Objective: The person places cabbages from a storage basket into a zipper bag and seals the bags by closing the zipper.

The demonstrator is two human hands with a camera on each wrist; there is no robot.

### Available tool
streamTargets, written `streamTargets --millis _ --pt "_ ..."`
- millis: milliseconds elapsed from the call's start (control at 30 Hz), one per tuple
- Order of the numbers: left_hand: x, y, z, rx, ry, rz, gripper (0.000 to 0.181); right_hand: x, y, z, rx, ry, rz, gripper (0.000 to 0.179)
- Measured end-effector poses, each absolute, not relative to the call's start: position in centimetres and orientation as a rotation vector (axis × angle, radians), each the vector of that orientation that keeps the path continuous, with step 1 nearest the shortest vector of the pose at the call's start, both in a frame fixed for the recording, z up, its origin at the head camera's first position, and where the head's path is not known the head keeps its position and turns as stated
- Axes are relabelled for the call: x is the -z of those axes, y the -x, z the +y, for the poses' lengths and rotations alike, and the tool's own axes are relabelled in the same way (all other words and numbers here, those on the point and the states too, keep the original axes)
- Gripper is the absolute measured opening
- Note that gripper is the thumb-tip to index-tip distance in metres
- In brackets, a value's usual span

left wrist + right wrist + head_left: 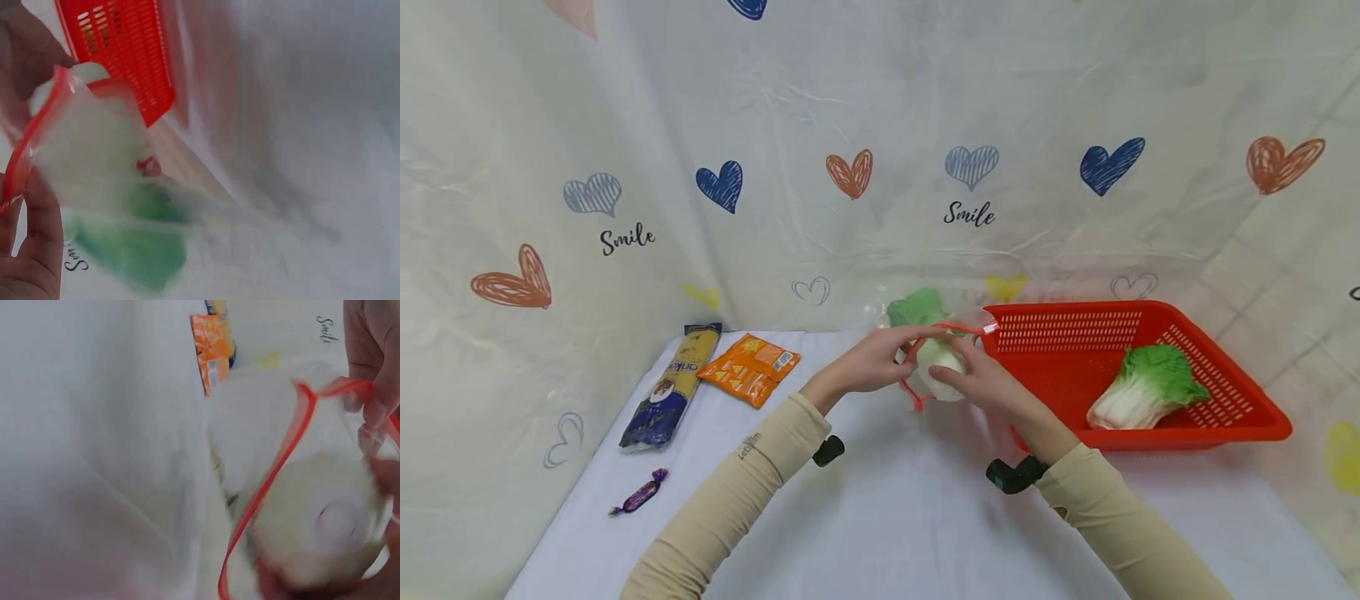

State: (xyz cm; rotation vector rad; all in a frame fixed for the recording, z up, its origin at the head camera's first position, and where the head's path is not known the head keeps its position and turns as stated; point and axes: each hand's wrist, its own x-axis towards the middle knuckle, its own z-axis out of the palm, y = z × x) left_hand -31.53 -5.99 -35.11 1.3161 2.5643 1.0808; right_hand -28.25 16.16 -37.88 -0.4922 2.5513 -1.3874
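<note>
A clear plastic zip bag (916, 397) with a red strip along its mouth is held up over the middle of the table. My left hand (880, 360) pinches the bag by its red-edged mouth. A second Chinese cabbage (946, 357) sits partly in the bag, its green leaves showing through the plastic and its pale base toward me. My right hand (988, 379) grips this cabbage around the base, close by the bag's mouth. In the left wrist view the leafy end (134, 250) looks blurred behind the plastic.
To the right stands a red plastic basket (1270, 417), with a Chinese cabbage (1146, 387) lying in it. A long blue-and-yellow packet (673, 387), an orange packet (749, 369) and a purple-wrapped candy (640, 495) lie at left. A heart-printed curtain (895, 100) hangs behind the table.
</note>
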Motion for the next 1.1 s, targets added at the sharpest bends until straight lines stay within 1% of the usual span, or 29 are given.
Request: streamTargets --millis 133,267,367,467,600,700,767,933,1033,1100 --pt "34.9 31.5 -5.8 -1.098 -1.328 2.560 0.062 38.2 28.5 15.8 1.411 0.535 2.544 0.065" --pt "34.9 31.4 -5.6 -1.067 -1.382 2.519 0.065 38.6 28.7 15.8 1.353 0.527 2.602 0.066" --pt "35.0 31.3 -5.4 -1.064 -1.373 2.506 0.064 38.7 28.7 15.4 1.364 0.514 2.652 0.065" --pt "34.9 31.1 -5.4 -1.087 -1.360 2.516 0.063 38.7 28.7 14.8 1.448 0.431 2.671 0.063" --pt "34.6 31.3 -5.5 -1.095 -1.358 2.542 0.061 39.1 28.9 14.5 1.712 0.355 2.348 0.064" --pt "34.4 31.6 -5.7 -1.120 -1.313 2.584 0.059 39.4 29.1 14.7 1.797 0.387 2.070 0.065" --pt "34.4 31.7 -5.9 -1.134 -1.291 2.597 0.059 39.7 29.1 15.0 1.757 0.439 2.021 0.065" --pt "34.9 31.0 -5.4 -1.127 -1.348 2.502 0.059 40.2 29.0 15.2 1.657 0.505 2.140 0.065" --pt "35.1 30.2 -4.6 -1.117 -1.397 2.424 0.057 40.2 29.0 14.7 1.680 0.504 2.212 0.062" --pt "34.9 30.0 -4.3 -1.104 -1.421 2.411 0.057 40.3 29.1 14.3 1.734 0.517 2.222 0.057"
